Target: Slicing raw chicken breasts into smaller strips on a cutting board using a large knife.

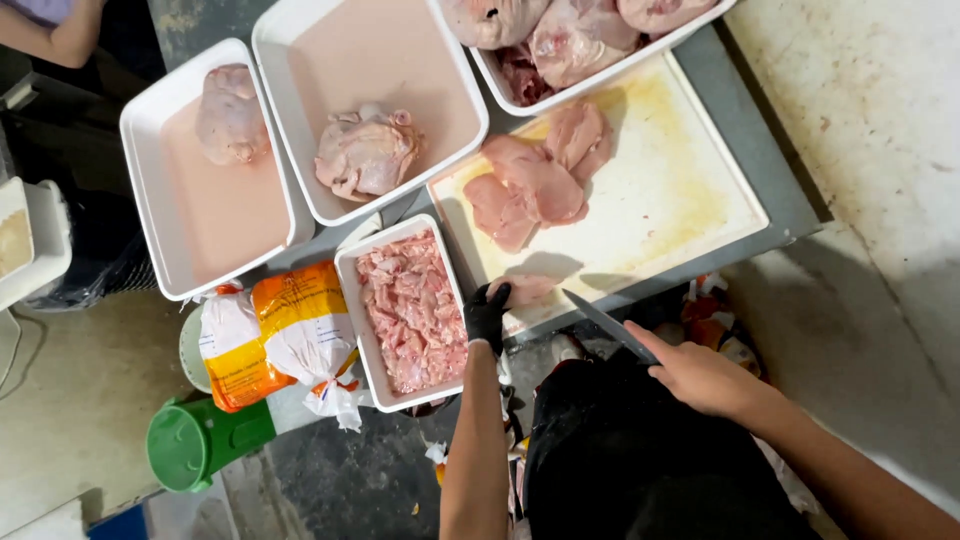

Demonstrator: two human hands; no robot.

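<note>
My left hand (487,315), in a black glove, grips a small piece of raw chicken (528,288) at the near edge of the stained white cutting board (660,190). My bare right hand (700,375) holds a long dark knife (605,325), its blade pointing toward the held piece. Several raw chicken fillets (535,180) lie piled at the far left of the board. Just left of my gloved hand stands a small white tray of cut chicken pieces (410,310).
Two white tubs each hold a chicken carcass (368,152) (230,115). A further tub of whole chickens (570,40) sits beyond the board. Orange-and-white bags (280,335) and a green container (200,440) lie at left. Another person's arm (55,30) shows at the top left corner.
</note>
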